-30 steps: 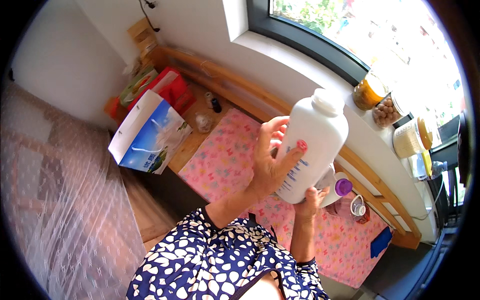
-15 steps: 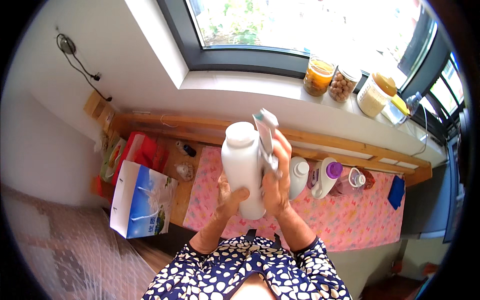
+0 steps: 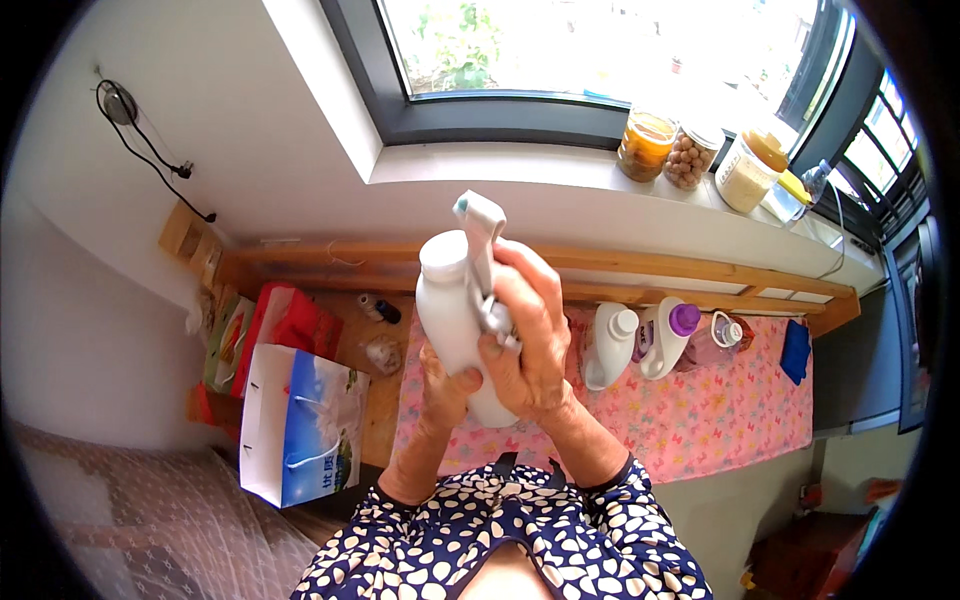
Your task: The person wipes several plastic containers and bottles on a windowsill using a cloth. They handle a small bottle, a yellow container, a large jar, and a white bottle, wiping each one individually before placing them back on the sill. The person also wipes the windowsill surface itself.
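Note:
A tall white plastic bottle [image 3: 448,310] with a white cap is held in front of my chest, tilted a little to the left. My left hand [image 3: 443,392] is closed round its lower part, the thumb lying across the front. In my right hand [image 3: 532,340] is a folded light-grey cloth [image 3: 483,250], pinched between thumb and fingers against the bottle's right side. One end of the cloth sticks up beyond the bottle's cap. Part of the bottle's right side is hidden behind the cloth and my right hand.
On the pink patterned cloth [image 3: 650,425] stand a white bottle [image 3: 606,350], a purple-capped bottle [image 3: 660,340], a clear jug [image 3: 708,345] and a folded blue cloth [image 3: 795,352]. Paper bags [image 3: 300,430] stand at left. Several jars, one with round brown contents [image 3: 688,160], line the windowsill.
The bottle and both hands have shifted slightly left in view. My right hand and the cloth have moved across the bottle's side, covering more of it. The grip on both things stays.

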Demonstrator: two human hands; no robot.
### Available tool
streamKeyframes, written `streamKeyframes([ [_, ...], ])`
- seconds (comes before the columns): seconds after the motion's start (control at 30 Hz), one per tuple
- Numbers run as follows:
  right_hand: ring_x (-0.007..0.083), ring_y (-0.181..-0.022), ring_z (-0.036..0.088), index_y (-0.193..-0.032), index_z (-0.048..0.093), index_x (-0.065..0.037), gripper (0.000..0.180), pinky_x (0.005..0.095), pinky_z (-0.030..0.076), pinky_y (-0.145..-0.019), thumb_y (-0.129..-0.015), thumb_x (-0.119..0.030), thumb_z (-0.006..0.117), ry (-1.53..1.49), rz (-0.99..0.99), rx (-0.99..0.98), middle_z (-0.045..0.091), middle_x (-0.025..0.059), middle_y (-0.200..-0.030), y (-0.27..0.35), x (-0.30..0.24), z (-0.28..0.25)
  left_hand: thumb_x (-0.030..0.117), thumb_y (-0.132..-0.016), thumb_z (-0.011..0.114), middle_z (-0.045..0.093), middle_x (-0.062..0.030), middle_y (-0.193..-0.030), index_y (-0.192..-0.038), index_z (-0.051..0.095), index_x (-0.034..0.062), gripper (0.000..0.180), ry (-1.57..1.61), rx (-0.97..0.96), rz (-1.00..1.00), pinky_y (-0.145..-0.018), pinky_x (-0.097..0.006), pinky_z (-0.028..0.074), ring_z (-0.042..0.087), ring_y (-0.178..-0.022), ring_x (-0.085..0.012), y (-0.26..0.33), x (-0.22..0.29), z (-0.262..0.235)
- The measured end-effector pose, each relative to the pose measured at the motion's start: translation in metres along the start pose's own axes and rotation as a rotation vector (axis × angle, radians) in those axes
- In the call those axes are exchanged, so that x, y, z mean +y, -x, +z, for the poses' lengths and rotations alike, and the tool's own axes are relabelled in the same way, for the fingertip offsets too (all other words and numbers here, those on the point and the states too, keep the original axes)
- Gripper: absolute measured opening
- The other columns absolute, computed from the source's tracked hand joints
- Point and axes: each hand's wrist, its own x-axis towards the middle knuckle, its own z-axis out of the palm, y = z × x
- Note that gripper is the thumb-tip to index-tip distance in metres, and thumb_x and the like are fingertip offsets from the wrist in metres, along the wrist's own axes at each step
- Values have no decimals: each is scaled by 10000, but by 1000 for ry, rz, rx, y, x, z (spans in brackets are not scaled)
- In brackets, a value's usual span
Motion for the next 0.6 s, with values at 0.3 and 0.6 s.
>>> streamKeyframes([
  [0.3, 405, -1200, 453, -1233, 497, -36, 505, 521, 371, -1007, -764, -118, 665, 62, -89, 110, 462, 218, -1284, 14, -18, 30, 421, -699, 788, 529, -85, -1255, -1350, 391, 41, 852, 49, -89, 4, -959, -351, 436, 519, -1143, -187, -6, 2, -23],
  [0.6, 132, -939, 512, -1260, 468, -1, 414, 255, 400, -855, -953, -277, 435, -464, 669, 69, 579, 81, -1059, -13, 4, 11, 650, -592, 775, 400, -117, -1393, -1402, 292, 10, 1139, -56, -161, 65, -1056, -404, 347, 415, -1265, -240, 17, -44, -56],
])
